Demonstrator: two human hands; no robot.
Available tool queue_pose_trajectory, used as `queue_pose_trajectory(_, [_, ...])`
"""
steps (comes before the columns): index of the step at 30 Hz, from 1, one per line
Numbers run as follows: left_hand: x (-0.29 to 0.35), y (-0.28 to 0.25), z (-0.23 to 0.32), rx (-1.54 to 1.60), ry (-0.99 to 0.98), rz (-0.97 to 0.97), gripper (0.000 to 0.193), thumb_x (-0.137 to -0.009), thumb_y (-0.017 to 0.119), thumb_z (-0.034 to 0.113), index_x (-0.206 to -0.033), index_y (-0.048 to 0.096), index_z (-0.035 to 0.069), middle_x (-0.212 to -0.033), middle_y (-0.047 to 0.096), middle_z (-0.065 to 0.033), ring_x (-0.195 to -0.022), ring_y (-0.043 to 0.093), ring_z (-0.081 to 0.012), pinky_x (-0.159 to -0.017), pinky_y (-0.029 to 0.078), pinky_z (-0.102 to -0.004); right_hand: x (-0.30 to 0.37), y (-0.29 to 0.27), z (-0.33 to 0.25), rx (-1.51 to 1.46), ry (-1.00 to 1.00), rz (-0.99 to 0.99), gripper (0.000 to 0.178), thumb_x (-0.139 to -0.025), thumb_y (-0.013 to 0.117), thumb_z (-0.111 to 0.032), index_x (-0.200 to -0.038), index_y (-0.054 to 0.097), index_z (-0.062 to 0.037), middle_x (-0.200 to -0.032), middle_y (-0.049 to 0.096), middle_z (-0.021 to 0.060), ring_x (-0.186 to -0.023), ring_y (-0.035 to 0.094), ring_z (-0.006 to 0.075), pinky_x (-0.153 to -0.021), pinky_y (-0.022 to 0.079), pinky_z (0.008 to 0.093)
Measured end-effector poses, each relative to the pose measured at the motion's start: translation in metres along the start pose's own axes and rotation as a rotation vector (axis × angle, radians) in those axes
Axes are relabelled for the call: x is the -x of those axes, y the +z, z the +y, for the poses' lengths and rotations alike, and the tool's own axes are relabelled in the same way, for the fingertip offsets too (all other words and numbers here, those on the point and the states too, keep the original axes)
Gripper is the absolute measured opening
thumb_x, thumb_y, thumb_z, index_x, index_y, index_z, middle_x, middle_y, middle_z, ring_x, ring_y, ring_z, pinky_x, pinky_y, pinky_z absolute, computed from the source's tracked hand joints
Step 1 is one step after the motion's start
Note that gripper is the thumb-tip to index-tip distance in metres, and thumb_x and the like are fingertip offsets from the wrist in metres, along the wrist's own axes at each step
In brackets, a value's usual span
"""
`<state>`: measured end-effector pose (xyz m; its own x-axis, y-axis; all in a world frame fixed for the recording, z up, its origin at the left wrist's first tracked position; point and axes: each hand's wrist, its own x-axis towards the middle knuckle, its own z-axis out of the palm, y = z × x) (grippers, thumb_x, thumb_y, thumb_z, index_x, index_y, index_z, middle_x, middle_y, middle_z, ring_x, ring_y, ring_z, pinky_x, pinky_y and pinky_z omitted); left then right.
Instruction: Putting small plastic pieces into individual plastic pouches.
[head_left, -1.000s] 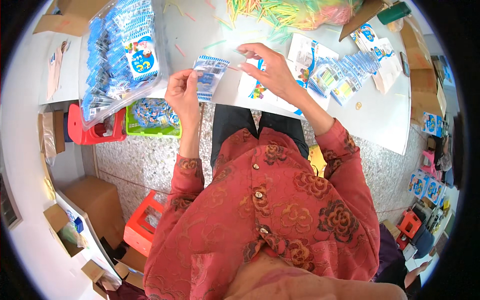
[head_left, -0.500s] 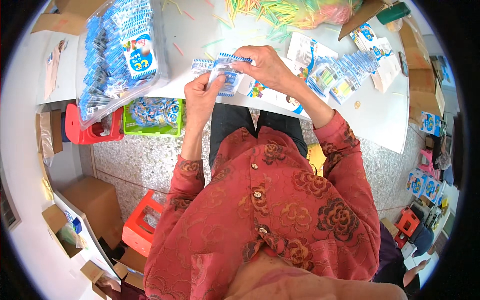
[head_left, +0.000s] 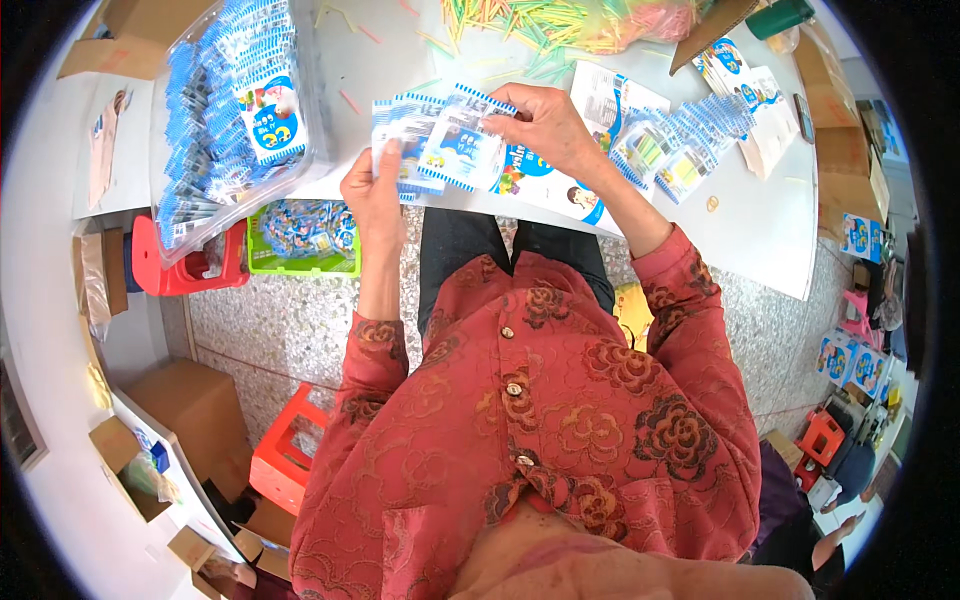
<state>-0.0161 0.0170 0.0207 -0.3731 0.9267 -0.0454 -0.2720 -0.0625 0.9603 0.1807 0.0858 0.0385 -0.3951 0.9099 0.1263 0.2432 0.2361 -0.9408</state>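
My left hand (head_left: pixel 376 188) is closed on a few blue-and-white printed packets (head_left: pixel 408 135), its thumb lying over their front. Between the fingers and thumb of my right hand (head_left: pixel 548 122) is the upper corner of another blue-and-white packet (head_left: pixel 463 140). That packet partly overlaps the ones on the left, above the table's near edge. Below my right hand lies a flat printed carton (head_left: pixel 545 183), partly covered. Farther right, overlapping clear-fronted packets (head_left: pixel 655 150) with yellow-green contents rest on the table.
A clear plastic tub (head_left: pixel 318 150) full of upright packets stands at the left. Several coloured sticks (head_left: pixel 530 35) are heaped at the far side. A green basket (head_left: pixel 300 262) and a red stool (head_left: pixel 150 255) are below the table. A rubber band (head_left: pixel 712 204) lies at the right.
My left hand has moved left with its packets, and my right hand slightly right and up with one packet. The packets, stacked close before, are now fanned apart.
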Motion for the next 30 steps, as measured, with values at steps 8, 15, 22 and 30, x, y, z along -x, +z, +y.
queue_pose_trajectory(8, [-0.036,-0.039,-0.034,-0.971,0.315,0.085,0.02,-0.082,0.065,0.016,-0.088,0.063,-0.003,-0.072,0.063,-0.0109,-0.055,0.054,-0.0222,-0.055,0.043,-0.0346,0.002,-0.009,0.008,0.009,0.072,-0.06,0.017,-0.085,0.063,-0.017,-0.082,0.062,-0.0008,-0.062,0.054,-0.0022,-0.056,0.047,0.003,-0.051,0.039,0.0204])
queue_pose_trajectory(15, [-0.026,-0.016,-0.021,-1.096,0.778,0.201,0.035,-0.076,0.068,0.016,-0.106,0.058,0.0,-0.107,0.057,-0.0156,-0.097,0.053,-0.034,-0.082,0.042,-0.0419,0.003,-0.013,0.007,0.096,0.053,-0.041,0.017,-0.085,0.062,-0.018,-0.08,0.062,-0.0019,-0.06,0.052,-0.002,-0.056,0.047,0.0034,-0.051,0.038,0.0209])
queue_pose_trajectory(22, [0.005,0.021,0.001,-0.8,0.7,-0.139,0.035,-0.078,0.068,0.021,-0.104,0.06,-0.001,-0.104,0.058,-0.0168,-0.097,0.054,-0.0322,-0.085,0.041,-0.04,0.008,-0.013,-0.009,0.161,0.006,-0.068,0.014,-0.085,0.06,-0.015,-0.081,0.061,-0.001,-0.059,0.049,-0.001,-0.055,0.041,0.0046,-0.049,0.035,0.023])
queue_pose_trajectory(30, [0.008,0.025,0.004,-0.264,-0.069,-0.392,0.01,-0.079,0.069,0.01,-0.078,0.067,0.0,-0.059,0.052,0.0091,-0.054,0.037,0.0022,-0.046,0.026,-0.0163,0.017,-0.015,-0.03,0.176,0.017,-0.13,0.012,-0.084,0.06,-0.014,-0.084,0.061,-0.0021,-0.06,0.051,0.001,-0.054,0.041,0.0061,-0.049,0.035,0.0239])
